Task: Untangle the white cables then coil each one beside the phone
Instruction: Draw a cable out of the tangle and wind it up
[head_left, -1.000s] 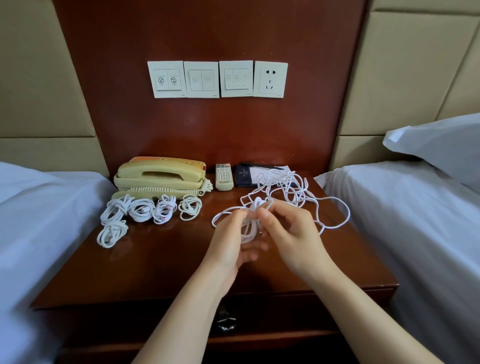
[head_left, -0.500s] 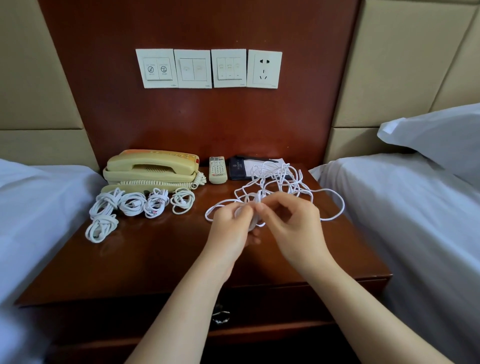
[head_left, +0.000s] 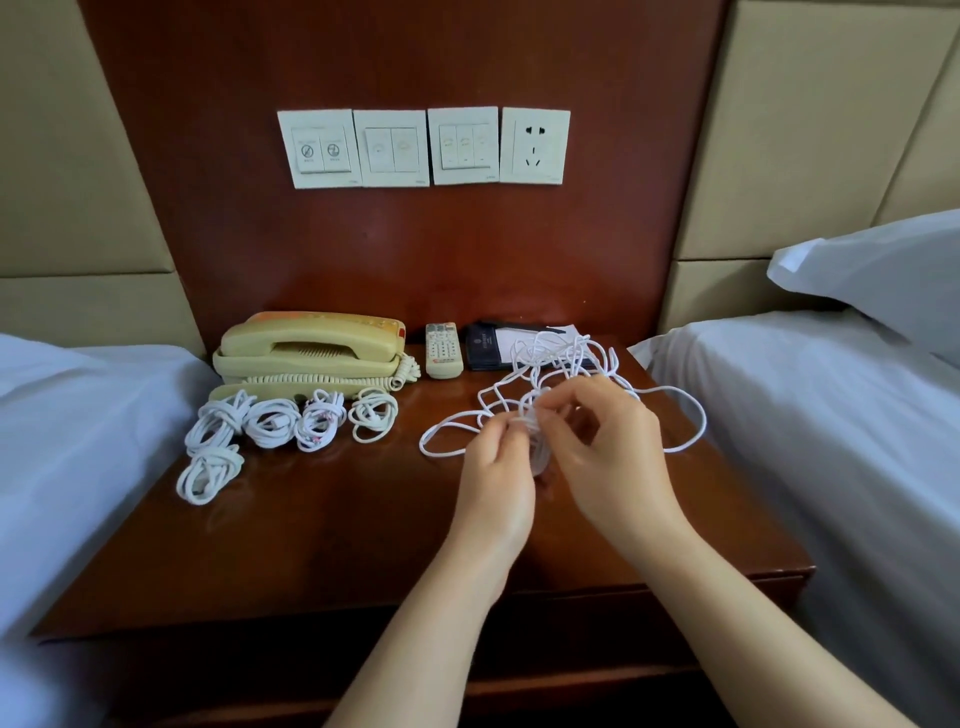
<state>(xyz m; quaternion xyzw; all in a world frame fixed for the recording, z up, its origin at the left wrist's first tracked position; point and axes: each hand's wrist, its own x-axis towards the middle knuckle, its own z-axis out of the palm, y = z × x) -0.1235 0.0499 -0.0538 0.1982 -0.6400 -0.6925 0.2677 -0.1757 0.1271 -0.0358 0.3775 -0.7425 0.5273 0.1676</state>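
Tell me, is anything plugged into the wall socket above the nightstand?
No, the wall socket shows bare holes with no plug in it, and the tangled white cables lie loose on the nightstand.

Dark red-brown wooden wall panel (head_left: 405, 244), centre of frame, carrying a row of three white switch plates (head_left: 387, 148) and one white socket (head_left: 535, 145). Beige padded wall panels (head_left: 810, 135) at left and right. Glossy wooden nightstand surface (head_left: 332, 525), lower centre. White-sheeted beds (head_left: 831, 415) at both edges; pillow (head_left: 883, 275), right.
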